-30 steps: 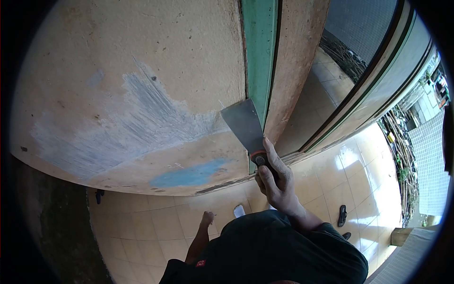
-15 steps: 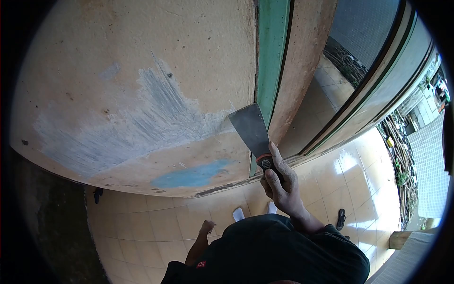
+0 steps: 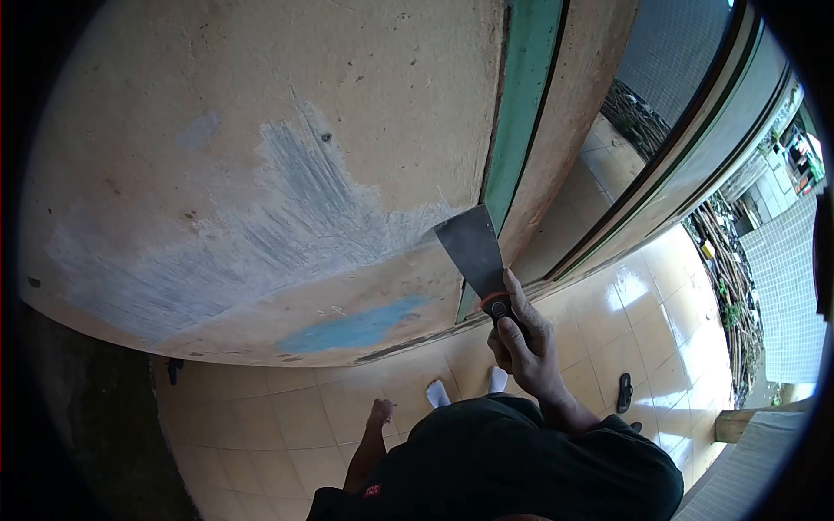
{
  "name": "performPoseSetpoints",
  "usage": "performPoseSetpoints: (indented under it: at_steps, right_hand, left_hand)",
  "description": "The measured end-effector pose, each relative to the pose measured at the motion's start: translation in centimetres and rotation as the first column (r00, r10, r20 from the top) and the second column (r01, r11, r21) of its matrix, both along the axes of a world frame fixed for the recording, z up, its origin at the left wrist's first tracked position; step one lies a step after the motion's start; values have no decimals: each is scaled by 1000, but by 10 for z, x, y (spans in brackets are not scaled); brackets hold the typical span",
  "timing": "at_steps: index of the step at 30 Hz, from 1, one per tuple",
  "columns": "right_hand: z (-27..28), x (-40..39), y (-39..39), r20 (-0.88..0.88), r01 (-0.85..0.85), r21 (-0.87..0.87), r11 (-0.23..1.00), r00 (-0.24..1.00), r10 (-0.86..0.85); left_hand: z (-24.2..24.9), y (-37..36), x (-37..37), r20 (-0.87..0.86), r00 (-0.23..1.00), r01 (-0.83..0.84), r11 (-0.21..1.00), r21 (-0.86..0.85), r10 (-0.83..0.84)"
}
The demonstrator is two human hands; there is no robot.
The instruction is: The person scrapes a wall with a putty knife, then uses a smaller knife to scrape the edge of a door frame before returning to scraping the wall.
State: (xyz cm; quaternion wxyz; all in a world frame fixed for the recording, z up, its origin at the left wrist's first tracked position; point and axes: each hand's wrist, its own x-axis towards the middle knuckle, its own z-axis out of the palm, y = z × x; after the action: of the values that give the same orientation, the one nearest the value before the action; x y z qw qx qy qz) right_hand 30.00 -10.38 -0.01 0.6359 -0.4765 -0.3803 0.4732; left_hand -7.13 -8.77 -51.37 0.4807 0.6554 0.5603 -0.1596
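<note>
My right hand (image 3: 526, 343) grips the handle of a metal scraper (image 3: 475, 247), whose wide blade lies against a tan painted wall (image 3: 261, 104). The blade's top edge sits at the right end of a grey scraped patch (image 3: 287, 217), close to a green vertical strip (image 3: 521, 113). A blue spot of old paint (image 3: 352, 328) shows low on the wall. My left hand (image 3: 379, 412) hangs down by my side near the floor, fingers loosely curled, holding nothing that I can see.
Glossy beige floor tiles (image 3: 278, 417) lie below. A dark sandal (image 3: 624, 392) rests on the tiles at the right. A glass door or window (image 3: 660, 95) runs along the right, with brushwood (image 3: 734, 260) beyond it. My feet in white socks (image 3: 439, 393) stand near the wall's base.
The scraper and my right hand have shifted slightly right and down along the wall. The view has tilted a little, and my left hand stays hanging low.
</note>
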Motion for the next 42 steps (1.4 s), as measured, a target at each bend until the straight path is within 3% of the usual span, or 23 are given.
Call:
performPoseSetpoints:
  at_steps: [2, 4, 5, 7, 8, 10, 14, 16, 17, 20, 22, 24, 25, 26, 27, 29, 32, 34, 35, 36, 37, 40, 42]
  right_hand:
    - [8, -4, -1, 12, 33, -16, 999, 999, -32]
    - [3, -5, 4, -8, 35, -7, 999, 999, -35]
    - [0, -5, 3, -40, 41, 3, 999, 998, -41]
    - [-3, -4, -4, -76, 24, 19, 1000, 997, -23]
    - [-4, -5, -6, -117, 5, 53, 999, 993, 2]
    - [-19, -7, -11, -162, 12, 56, 998, 987, -3]
    - [-18, -12, 0, -119, 23, 144, 989, 993, -6]
    - [-11, -19, 13, -106, 50, 175, 983, 994, -32]
    - [-6, -23, 18, -60, 44, 214, 976, 998, -32]
    - [-9, -31, 14, -64, 49, 242, 969, 997, -35]
    - [-23, -28, 6, -123, 56, 174, 983, 992, -34]
    - [-16, -29, 11, -111, 68, 170, 983, 993, -50]
    - [-10, -34, 17, -118, 86, 230, 969, 991, -60]
    - [-7, -37, 23, -126, 103, 292, 951, 990, -69]
    - [-6, -41, 27, -125, 107, 293, 950, 989, -74]
    - [-4, -49, 35, -102, 175, 294, 940, 983, -151]
    - [-23, -45, 17, -134, 163, 241, 957, 982, -134]
    - [-29, -42, 17, -164, 111, 227, 967, 984, -74]
    - [-23, -44, 20, -138, 142, 256, 956, 984, -110]
    - [-19, -46, 25, -112, 174, 286, 942, 983, -147]
    - [-19, -48, 31, -110, 177, 286, 942, 982, -151]
    - [-21, -53, 40, -97, 217, 400, 890, 976, -194]
    - [-25, -53, 22, -175, 216, 276, 937, 969, -173]
  left_hand:
    - [-9, -2, -4, -69, 993, 97, 993, 66, -92]
    - [11, -3, -3, -53, 996, -75, 991, -110, 70]
    - [25, -5, 1, -51, 997, -69, 990, -119, 63]
    - [39, -8, 4, -131, 940, -337, 911, -239, 314]
    - [44, -10, 3, -133, 944, -327, 914, -239, 303]
    - [27, -5, -7, -99, 991, -110, 971, -211, 91]
    - [13, 2, -9, -63, 995, -82, 979, -186, 72]
    - [-28, 2, -28, 94, 976, 192, 980, 45, -195]
    - [-28, 3, -26, 95, 976, 193, 980, 46, -197]
    - [-3, 10, -19, -64, 991, 113, 989, -92, -119]
    - [27, 5, -17, 29, 941, -325, 927, -185, 336]
    - [42, 1, -22, 30, 926, -365, 910, -199, 378]
    - [30, -4, -40, 107, 989, -98, 992, -84, 106]
    - [18, -10, -54, 149, 973, 173, 984, 52, -179]
    - [8, -17, -65, 150, 972, 177, 983, 53, -183]
    - [-1, -15, -83, 81, 993, -78, 986, -150, 91]
    - [20, -15, -92, 172, 983, -59, 998, -8, 59]
    - [9, -12, -97, 174, 977, -118, 993, -28, 121]
    - [3, -12, -104, 244, 962, 79, 980, 181, -123]
    - [-4, -12, -109, 260, 892, 251, 884, 394, -369]
    - [-14, -14, -111, 262, 890, 254, 883, 395, -373]
    - [-17, -5, -116, 368, 868, 229, 927, 298, -333]
    - [18, 5, -90, 107, 986, -124, 990, -60, 130]
